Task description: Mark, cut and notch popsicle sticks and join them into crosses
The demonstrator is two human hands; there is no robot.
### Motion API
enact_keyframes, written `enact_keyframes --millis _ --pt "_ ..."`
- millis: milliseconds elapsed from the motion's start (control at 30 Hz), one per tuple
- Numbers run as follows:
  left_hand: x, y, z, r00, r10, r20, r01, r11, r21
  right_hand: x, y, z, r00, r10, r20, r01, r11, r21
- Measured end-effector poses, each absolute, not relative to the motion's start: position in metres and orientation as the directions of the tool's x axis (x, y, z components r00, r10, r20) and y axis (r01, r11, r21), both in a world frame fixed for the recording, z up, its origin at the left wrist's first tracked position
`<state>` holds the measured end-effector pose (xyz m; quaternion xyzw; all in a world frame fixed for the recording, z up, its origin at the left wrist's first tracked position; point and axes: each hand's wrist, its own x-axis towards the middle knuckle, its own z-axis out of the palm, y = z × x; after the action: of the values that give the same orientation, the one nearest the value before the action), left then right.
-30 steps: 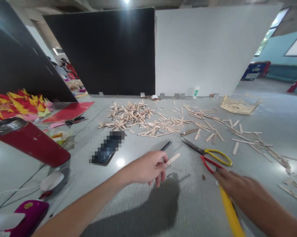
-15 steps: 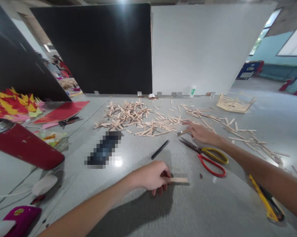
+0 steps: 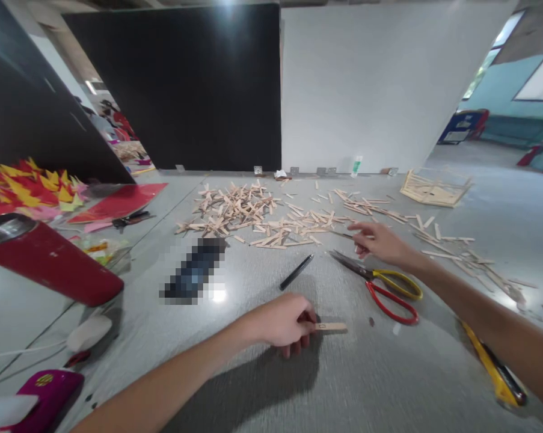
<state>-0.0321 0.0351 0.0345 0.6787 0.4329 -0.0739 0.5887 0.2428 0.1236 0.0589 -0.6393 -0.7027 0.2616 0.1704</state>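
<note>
Near the front middle, my left hand (image 3: 291, 322) pinches a flat wooden stick (image 3: 332, 326) with a small rectangular outline on it. Farther back and right, my right hand (image 3: 379, 242) has its fingers curled round one end of a slim metal tool (image 3: 342, 234), whose thin end points left toward the loose wooden pieces (image 3: 289, 231). Scissors with one yellow and one red handle (image 3: 370, 274) lie slightly open just in front of my right hand. Between the hands and to the left lies a black pen (image 3: 296, 272).
A yellow cutter (image 3: 492, 367) lies beneath my right forearm. At left are a blurred dark phone (image 3: 194, 270), a red tumbler (image 3: 55, 264), a purple glue gun (image 3: 50, 397) and folded paper pieces (image 3: 27, 186). Behind stand a glue stick (image 3: 356, 166) and a small wooden frame (image 3: 435, 189).
My right hand has lifted the slim metal tool from the tabletop and moved slightly right, its fingers more curled. My left hand stays nearly in place with the stick.
</note>
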Motion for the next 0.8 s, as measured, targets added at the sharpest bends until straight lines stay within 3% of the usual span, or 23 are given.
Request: enact_keyframes --millis 200,567,633,800 --pt "-0.035 0.038 0.034 0.638 0.497 -0.587 0.661 0.036 0.749 0.247 0.074 0.064 -0.229 0.973 -0.040 0.689 0.133 -0.713" --pt "-0.034 0.039 0.024 0.671 0.491 -0.556 0.617 0.047 0.786 0.233 -0.036 0.020 -0.424 0.903 0.074 0.746 0.394 -0.537" --pt "-0.034 0.039 0.025 0.679 0.495 -0.542 0.599 0.053 0.799 0.234 -0.044 0.012 -0.475 0.873 0.112 0.746 0.467 -0.475" --pt "-0.034 0.038 0.029 0.695 0.517 -0.500 0.557 0.052 0.829 0.235 -0.045 0.010 -0.647 0.709 0.280 0.713 0.693 -0.108"
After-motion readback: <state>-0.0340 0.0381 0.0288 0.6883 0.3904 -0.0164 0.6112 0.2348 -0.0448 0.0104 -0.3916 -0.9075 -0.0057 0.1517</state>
